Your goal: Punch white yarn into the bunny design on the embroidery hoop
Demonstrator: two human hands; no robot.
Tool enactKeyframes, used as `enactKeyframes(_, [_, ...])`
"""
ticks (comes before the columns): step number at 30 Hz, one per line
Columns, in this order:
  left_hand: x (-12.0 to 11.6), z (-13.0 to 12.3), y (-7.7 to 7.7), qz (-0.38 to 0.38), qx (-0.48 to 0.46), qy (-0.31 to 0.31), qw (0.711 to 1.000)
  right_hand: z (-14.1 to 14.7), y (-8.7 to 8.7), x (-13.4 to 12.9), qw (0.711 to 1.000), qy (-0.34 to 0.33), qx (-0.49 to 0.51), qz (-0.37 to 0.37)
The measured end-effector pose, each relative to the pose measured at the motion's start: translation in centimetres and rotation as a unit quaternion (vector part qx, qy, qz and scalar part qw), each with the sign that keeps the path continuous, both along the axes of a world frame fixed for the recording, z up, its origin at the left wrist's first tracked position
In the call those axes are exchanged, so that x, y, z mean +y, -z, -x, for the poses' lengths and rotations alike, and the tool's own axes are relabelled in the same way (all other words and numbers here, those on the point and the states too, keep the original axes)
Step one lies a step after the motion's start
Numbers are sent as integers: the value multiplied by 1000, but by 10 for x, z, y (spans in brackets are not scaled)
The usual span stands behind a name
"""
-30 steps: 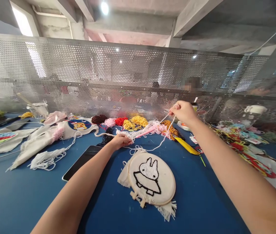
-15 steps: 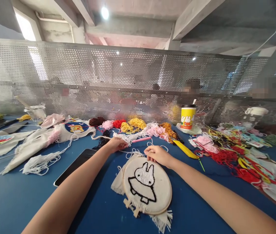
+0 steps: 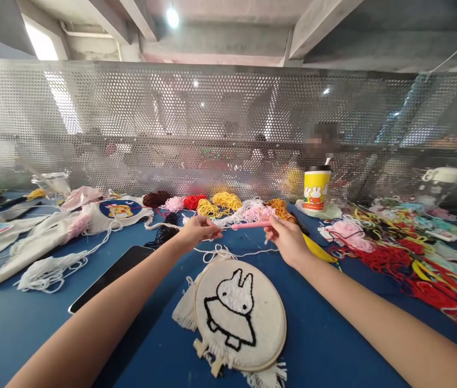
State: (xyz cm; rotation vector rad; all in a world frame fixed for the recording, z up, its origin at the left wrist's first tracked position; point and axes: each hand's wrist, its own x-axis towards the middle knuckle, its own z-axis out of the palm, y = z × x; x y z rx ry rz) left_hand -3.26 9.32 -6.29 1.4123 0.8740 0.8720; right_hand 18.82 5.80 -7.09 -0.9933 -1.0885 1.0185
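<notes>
Here's my right hand (image 3: 289, 240), thumb and fingers pinching one end of the pink punch needle (image 3: 251, 224), which lies nearly level in the air above the middle of the desk (image 3: 321, 345). Its other end points straight at my left hand (image 3: 198, 231), and there the fingertips are pressed together, just short of the pink handle; whether they have a thread or the thin needle between them, I can't tell.

Below the two, a white yarn strand (image 3: 253, 252) runs from near my right fingers over to the top of the hooped rabbit embroidery (image 3: 234, 323). That piece sits on the near part of the desk, between my forearms, black outline, white filled head, fringed cloth poking out underneath. Left of it, a dark-screened device (image 3: 117, 272) is partly covered by my left forearm, and farther toward the desk's left side there's a loose white yarn bundle (image 3: 48, 275).

Along the far edge it's all colour: brown yarn (image 3: 156, 198), red yarn (image 3: 194, 202), yellow yarn (image 3: 226, 201), then the rabbit-print cup (image 3: 316, 186) standing upright by the perforated metal screen (image 3: 151, 118). And over toward the right edge, a big multicoloured yarn tangle (image 3: 390, 258) spreads out.
</notes>
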Motion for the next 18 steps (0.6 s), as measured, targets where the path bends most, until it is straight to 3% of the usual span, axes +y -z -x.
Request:
enactKeyframes(8, [-13,-10,-17,-74,-52,-2,996,-4,-38,-10,995,37,44,-84])
enactKeyframes(18, [-19,-15,-21,-113,3,-17,993,-8,-52,-14,987,76,40,-135])
